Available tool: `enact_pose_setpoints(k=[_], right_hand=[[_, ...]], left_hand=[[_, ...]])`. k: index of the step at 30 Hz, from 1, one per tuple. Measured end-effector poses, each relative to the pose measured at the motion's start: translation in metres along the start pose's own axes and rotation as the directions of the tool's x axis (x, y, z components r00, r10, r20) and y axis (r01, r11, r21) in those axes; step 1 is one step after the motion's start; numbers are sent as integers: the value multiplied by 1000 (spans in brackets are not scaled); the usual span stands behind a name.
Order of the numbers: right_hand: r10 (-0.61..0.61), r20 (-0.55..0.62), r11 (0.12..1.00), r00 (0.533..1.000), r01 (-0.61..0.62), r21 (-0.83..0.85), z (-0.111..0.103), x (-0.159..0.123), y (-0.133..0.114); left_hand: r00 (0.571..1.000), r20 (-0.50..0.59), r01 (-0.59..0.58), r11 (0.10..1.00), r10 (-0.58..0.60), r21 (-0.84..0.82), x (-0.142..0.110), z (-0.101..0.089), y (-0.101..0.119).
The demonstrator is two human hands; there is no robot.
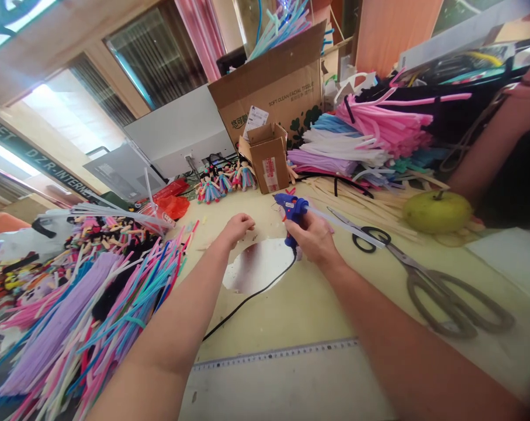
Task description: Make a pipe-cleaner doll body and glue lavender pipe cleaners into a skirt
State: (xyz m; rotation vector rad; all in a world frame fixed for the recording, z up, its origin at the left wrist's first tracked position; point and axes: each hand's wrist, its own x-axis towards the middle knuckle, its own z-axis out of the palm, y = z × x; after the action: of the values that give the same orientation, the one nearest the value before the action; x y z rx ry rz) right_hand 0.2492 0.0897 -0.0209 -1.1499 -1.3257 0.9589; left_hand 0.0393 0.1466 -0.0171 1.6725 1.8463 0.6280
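Observation:
My right hand (314, 237) is closed round the handle of a blue hot glue gun (291, 209), whose nozzle points left and whose clear glue stick juts out to the right. Its black cord (251, 295) trails toward me over a round shiny plate (258, 266). My left hand (237, 227) is curled into a loose fist on the yellow table (308, 304) just left of the gun; whether it pinches anything is hidden.
Heaps of coloured pipe cleaners (85, 316) fill the left side, more lie at the back right (370, 131). Two scissors (440, 286) and a green apple (436, 211) lie right. Small dolls (223, 181), cardboard boxes (270, 155) and a ruler (282, 354) are nearby. Another person's arm (488, 140) is at far right.

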Motion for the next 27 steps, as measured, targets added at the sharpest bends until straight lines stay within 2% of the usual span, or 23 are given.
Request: enact_pose_setpoints(k=[5,10,17,21,27], right_hand=[[8,7,1000,1000,-8,-7,-2,-1,-3],[17,-3,1000,1000,-17,-23,-3,-1,-6],[31,-10,999,999,-31,-44,-2,-1,-7],[13,-20,999,1000,-14,-44,-2,0,-5],[-9,-26,999,1000,8,-50,-1,2,3]], left_hand=[[1000,-12,25,991,-26,-130,-5,-4,0],[1000,-13,-23,994,22,-109,-11,0,9],[972,143,-205,971,187,123,-32,16,31],[948,204,-298,904,244,306,-38,30,36],[938,231,-343,786,259,514,-41,37,42]])
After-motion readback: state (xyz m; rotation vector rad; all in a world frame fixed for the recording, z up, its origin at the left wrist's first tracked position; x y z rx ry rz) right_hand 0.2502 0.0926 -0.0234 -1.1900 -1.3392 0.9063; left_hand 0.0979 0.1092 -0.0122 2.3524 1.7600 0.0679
